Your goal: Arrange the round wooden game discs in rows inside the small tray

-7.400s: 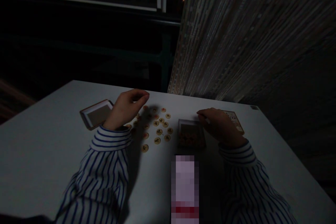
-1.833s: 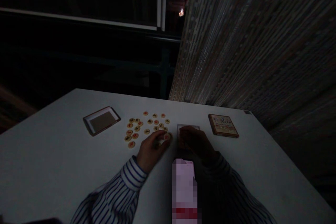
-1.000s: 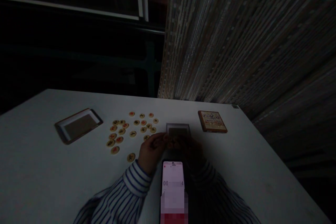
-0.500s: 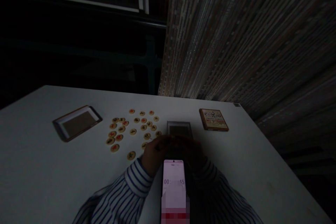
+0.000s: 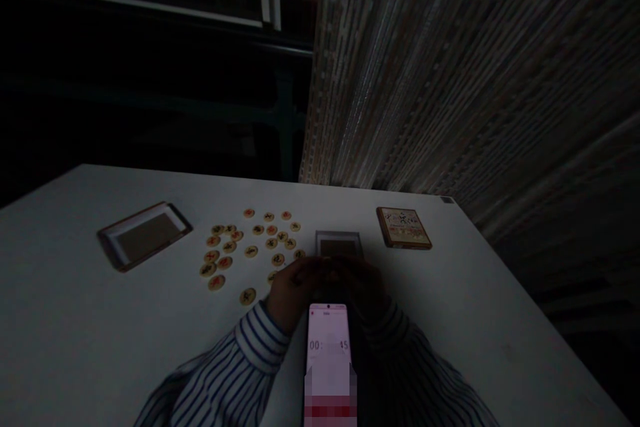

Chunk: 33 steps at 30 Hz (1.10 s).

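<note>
My left hand [image 5: 295, 285] and my right hand [image 5: 366, 285] meet over the near part of a small open box [image 5: 337, 235]. Their fingers are curled together around what look like Chinese chess pieces [image 5: 331, 274], though shadow hides most of them. Many loose round Chinese chess pieces [image 5: 251, 251], marked in red or black, lie face up to the left of my left hand. Directly below both hands, between my striped sleeves, a phone [image 5: 327, 327] shows a lit timer screen.
An open rectangular box half [image 5: 116, 257] rests on the white table [image 5: 135, 333] at the left. A printed box lid [image 5: 404, 228] lies at the right. Beyond the table's far edge hangs a striped curtain [image 5: 380, 80]. The room is dim.
My hands stay together over the box, their fingers shifting slightly. The whole view has drifted a little, and the loose pieces keep their places.
</note>
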{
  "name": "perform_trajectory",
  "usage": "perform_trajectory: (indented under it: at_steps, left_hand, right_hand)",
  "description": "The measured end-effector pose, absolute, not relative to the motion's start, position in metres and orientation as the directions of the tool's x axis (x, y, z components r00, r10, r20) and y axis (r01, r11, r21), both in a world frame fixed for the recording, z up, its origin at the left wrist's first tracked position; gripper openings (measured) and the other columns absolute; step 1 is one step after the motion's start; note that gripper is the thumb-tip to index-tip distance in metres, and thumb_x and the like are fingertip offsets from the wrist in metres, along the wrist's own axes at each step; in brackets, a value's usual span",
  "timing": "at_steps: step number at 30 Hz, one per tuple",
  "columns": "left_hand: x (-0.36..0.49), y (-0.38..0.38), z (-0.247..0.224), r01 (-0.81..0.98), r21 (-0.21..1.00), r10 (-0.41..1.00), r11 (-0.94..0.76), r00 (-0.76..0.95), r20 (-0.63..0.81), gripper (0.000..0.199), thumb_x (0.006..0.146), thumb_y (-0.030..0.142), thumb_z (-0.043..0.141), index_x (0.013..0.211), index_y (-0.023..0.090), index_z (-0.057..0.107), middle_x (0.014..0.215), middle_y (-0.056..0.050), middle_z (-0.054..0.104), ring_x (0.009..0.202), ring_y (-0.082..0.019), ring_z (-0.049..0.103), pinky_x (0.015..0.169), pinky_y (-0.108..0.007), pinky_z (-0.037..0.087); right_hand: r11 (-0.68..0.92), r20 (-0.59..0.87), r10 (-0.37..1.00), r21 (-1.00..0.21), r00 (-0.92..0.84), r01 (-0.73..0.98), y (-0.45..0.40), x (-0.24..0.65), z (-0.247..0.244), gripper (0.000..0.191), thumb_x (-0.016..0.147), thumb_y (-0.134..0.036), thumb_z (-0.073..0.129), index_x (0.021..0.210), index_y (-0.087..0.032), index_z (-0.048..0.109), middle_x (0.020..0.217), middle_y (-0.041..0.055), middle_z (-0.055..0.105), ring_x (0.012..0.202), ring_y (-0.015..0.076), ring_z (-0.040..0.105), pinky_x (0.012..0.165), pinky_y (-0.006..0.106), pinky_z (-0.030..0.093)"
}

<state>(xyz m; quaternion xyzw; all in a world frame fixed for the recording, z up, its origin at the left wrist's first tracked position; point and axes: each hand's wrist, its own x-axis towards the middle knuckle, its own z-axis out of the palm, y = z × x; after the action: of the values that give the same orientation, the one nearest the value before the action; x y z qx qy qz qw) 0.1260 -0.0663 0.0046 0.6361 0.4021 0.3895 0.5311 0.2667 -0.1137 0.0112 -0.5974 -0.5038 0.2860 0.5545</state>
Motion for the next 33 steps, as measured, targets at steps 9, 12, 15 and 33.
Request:
perform_trajectory:
  at_steps: [9,12,15,33]
  left_hand:
    - [0.125,-0.065,0.002,0.093,0.993,0.935,-0.078,0.352,0.041,0.023,0.069,0.03,0.06,0.087,0.016,0.066,0.086,-0.006,0.071,0.079,-0.018,0.066,0.072,-0.025,0.053]
    - [0.124,-0.064,0.003,0.097,0.993,0.943,-0.073,0.331,0.037,0.024,0.068,0.032,0.061,0.085,0.017,0.067,0.083,-0.005,0.071,0.077,-0.018,0.066,0.072,-0.026,0.054]
    - [0.124,-0.063,0.003,0.086,0.995,0.948,-0.048,0.319,0.019,0.022,0.068,0.033,0.061,0.084,0.019,0.068,0.083,-0.005,0.071,0.078,-0.018,0.066,0.073,-0.027,0.054]
    - [0.126,-0.065,0.013,-0.017,1.0,0.952,-0.002,0.305,0.007,0.016,0.066,0.029,0.062,0.078,0.021,0.07,0.078,-0.004,0.072,0.072,-0.018,0.067,0.067,-0.027,0.056]
  right_hand:
    - [0.142,0.23,0.929,-0.945,0.289,0.296,-0.114,0.265,0.009,0.021,0.075,-0.034,0.058,0.087,-0.02,0.069,0.084,0.0056,0.07,0.077,0.0193,0.065,0.07,0.033,0.055]
    - [0.14,0.233,0.928,-0.941,0.29,0.308,-0.114,0.263,0.011,0.021,0.075,-0.035,0.059,0.086,-0.02,0.069,0.082,0.0054,0.07,0.075,0.0187,0.065,0.068,0.031,0.055]
    - [0.161,0.252,0.931,-0.932,0.262,0.324,-0.114,0.264,0.012,0.021,0.076,-0.035,0.058,0.084,-0.02,0.069,0.08,0.005,0.07,0.074,0.0178,0.065,0.067,0.03,0.055]
    - [0.189,0.273,0.925,-0.934,0.264,0.304,-0.113,0.262,0.002,0.023,0.076,-0.036,0.059,0.09,-0.02,0.067,0.085,0.0048,0.07,0.077,0.0173,0.065,0.069,0.032,0.055]
